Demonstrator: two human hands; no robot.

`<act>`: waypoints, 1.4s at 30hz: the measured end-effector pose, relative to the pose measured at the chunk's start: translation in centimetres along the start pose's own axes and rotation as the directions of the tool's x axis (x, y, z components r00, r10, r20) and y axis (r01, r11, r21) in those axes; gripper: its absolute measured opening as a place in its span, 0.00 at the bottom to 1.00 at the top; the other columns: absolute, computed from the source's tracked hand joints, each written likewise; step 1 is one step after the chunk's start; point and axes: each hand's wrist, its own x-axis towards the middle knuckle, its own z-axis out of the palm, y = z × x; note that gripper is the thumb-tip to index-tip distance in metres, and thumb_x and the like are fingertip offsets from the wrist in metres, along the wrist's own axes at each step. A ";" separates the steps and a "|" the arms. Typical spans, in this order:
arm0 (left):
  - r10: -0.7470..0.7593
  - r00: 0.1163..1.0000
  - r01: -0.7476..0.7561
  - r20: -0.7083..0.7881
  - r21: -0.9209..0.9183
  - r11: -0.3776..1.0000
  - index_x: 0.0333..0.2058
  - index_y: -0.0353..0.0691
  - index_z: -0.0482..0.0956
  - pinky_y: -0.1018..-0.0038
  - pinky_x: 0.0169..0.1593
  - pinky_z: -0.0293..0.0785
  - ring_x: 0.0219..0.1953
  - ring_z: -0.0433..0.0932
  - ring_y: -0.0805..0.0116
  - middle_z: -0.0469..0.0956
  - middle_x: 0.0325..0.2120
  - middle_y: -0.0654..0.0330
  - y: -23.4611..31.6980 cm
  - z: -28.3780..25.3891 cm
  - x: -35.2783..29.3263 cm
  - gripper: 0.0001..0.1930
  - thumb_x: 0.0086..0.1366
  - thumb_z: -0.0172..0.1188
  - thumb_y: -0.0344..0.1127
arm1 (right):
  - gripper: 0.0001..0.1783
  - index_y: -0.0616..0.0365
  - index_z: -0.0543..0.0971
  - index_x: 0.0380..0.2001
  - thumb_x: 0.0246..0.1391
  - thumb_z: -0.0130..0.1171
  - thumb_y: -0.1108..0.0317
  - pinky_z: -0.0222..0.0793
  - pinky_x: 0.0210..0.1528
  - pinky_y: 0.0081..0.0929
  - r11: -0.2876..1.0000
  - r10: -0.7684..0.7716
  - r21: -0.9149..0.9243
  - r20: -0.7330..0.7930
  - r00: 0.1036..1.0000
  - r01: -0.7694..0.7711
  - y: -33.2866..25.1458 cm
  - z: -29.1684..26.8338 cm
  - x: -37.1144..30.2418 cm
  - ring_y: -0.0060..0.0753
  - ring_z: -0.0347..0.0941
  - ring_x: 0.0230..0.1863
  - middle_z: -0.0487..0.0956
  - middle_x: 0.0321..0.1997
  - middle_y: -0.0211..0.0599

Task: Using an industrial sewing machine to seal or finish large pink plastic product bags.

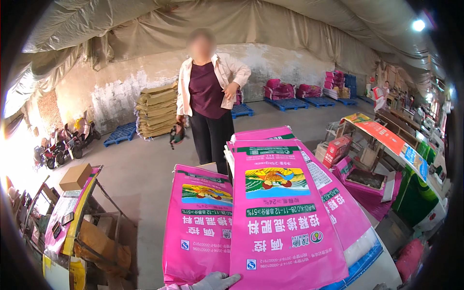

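Observation:
Bright pink flat printed bags lie in a pile before me, their print upside down to me. The front bag [285, 212] lies on top and overlaps another pink bag [193, 237] on its left. At the near edge, my left hand [212, 281], in a pale grey glove, rests on the bags, a finger stretched onto the front bag's lower left corner. The lower frame edge cuts off the rest of that hand. A small pale shape at the lower edge, right of the pile, may be my right hand [382, 286]; its fingers cannot be made out.
Across the pile stands a person [208, 92] in a light jacket, holding a dark object. Left is a cart [72, 227] with a cardboard box [76, 177]. A stack of tan sacks [157, 111] and blue pallets [286, 104] stand behind. A cluttered bench [382, 135] runs along the right.

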 end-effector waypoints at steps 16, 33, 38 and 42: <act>0.200 0.979 -0.204 0.049 0.111 0.973 0.35 0.33 0.80 0.71 0.32 0.71 0.26 0.72 0.72 0.75 0.20 0.57 0.1 1.1 -2.6 0.21 0.69 0.56 0.50 | 0.09 0.50 0.83 0.32 0.47 0.58 0.64 0.72 0.44 0.41 0.923 0.131 -0.362 0.617 0.776 0.132 -4.4 7.1 3.7 0.45 0.78 0.38 0.81 0.32 0.43; 0.171 0.978 -0.190 -0.119 -0.178 0.965 0.36 0.39 0.81 0.73 0.27 0.66 0.25 0.69 0.76 0.73 0.20 0.68 -1.5 2.4 -2.9 0.16 0.72 0.52 0.46 | 0.07 0.53 0.82 0.32 0.48 0.57 0.68 0.72 0.44 0.41 0.947 0.158 -0.321 0.532 0.832 0.026 -3.0 10.1 4.4 0.46 0.78 0.38 0.81 0.34 0.42; 0.198 0.961 -0.243 -0.193 -0.242 0.939 0.44 0.37 0.75 0.77 0.38 0.71 0.34 0.73 0.77 0.77 0.30 0.64 -5.7 3.2 -0.9 0.13 0.70 0.56 0.41 | 0.09 0.54 0.82 0.35 0.50 0.57 0.68 0.71 0.48 0.40 0.783 0.425 -0.619 0.457 0.781 -0.064 1.3 5.4 6.8 0.45 0.77 0.42 0.81 0.37 0.43; 0.256 0.904 -0.385 -0.343 -0.391 0.836 0.53 0.33 0.69 0.74 0.45 0.73 0.42 0.73 0.72 0.77 0.41 0.60 -4.3 3.9 -1.5 0.17 0.69 0.56 0.36 | 0.15 0.58 0.80 0.43 0.54 0.56 0.66 0.67 0.56 0.38 0.777 0.414 -0.581 0.184 0.892 -0.241 4.9 -1.7 4.5 0.47 0.74 0.50 0.79 0.45 0.49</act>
